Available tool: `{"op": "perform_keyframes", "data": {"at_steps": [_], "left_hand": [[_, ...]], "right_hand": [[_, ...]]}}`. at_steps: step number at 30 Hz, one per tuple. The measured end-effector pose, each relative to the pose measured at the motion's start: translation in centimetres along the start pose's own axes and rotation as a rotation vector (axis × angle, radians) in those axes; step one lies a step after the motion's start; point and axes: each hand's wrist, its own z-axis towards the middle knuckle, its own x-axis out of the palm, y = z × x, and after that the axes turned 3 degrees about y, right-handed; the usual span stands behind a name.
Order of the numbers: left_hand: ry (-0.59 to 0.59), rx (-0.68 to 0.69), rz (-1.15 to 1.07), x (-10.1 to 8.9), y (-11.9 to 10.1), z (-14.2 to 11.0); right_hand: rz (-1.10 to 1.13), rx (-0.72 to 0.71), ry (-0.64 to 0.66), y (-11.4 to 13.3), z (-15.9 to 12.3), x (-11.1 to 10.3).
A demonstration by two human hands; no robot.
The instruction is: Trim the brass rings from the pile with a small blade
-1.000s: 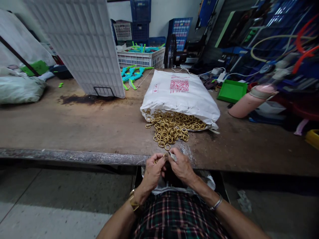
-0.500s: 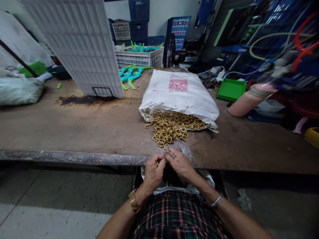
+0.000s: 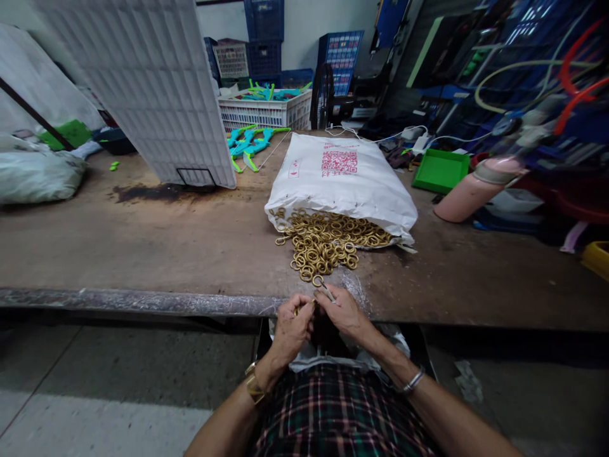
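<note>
The left hand [image 3: 294,324] pinches a gold ring [image 3: 297,311], mostly hidden by its fingers. The right hand [image 3: 343,312] curls its fingers around a small metallic tool [image 3: 328,294], perhaps a blade, just beside the left fingertips. Directly beyond both hands' fingers, loose gold rings [image 3: 322,254] spill from a white sack [image 3: 345,190].

White ribbed panel [image 3: 143,89] stood tilted on table [image 3: 95,244], dark stain [image 3: 147,192] at its foot; turquoise-green bows [image 3: 257,145] lay near far edge, white crate [image 3: 259,116] behind them held more; black fan [image 3: 324,95] stood right of crate; green tray [image 3: 441,171] and pink cylinder [image 3: 464,197] sat toward right edge; pale plastic bag [image 3: 38,176] lay at left edge
</note>
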Motion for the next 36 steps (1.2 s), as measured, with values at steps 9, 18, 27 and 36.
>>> {"op": "perform_keyframes", "data": {"at_steps": [9, 18, 27, 36], "left_hand": [[0.09, -0.138, -0.202, 0.2, -0.4, 0.0], [0.05, -0.05, -0.207, 0.2, -0.2, -0.1], [0.054, -0.012, -0.072, 0.1, 0.0, -0.2], [0.057, -0.009, -0.07, 0.1, 0.2, -1.0]], "right_hand": [[0.049, -0.032, -0.007, 0.3, -0.3, 0.0], [-0.245, -0.131, -0.039, -0.3, -0.8, -0.8], [-0.565, -0.172, 0.111, 0.5, -1.9, -0.5], [-0.82, -0.037, 0.125, 1.3, -2.2, -0.4]]}}
